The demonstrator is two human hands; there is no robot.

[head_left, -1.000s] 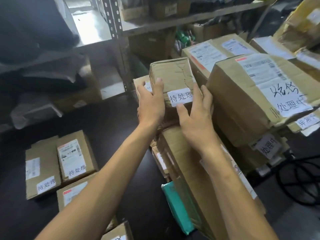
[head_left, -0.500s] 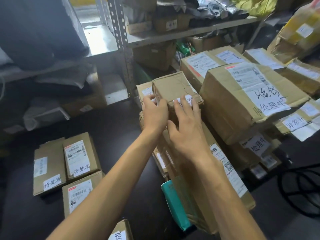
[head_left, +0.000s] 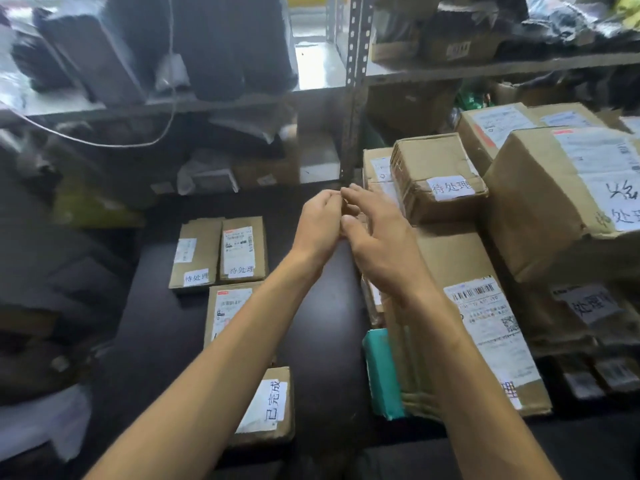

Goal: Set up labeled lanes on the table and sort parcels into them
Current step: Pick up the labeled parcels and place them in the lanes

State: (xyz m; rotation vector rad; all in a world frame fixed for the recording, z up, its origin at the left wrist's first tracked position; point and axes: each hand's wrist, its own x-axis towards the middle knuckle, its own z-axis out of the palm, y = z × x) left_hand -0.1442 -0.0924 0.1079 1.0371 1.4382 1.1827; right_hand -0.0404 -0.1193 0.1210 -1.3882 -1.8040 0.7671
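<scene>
Sorting looks partly done: labeled parcels (head_left: 242, 252) lie in rows on the counter (head_left: 322, 341), and a pile (head_left: 450, 265) at the right waits unsorted. The left hand (head_left: 318, 221) is curled, and I cannot tell whether it holds anything. The right hand (head_left: 377, 244) is loose and empty.

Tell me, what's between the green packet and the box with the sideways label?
Nothing, just bare dark table between the green packet and that box, in the head view.
</scene>
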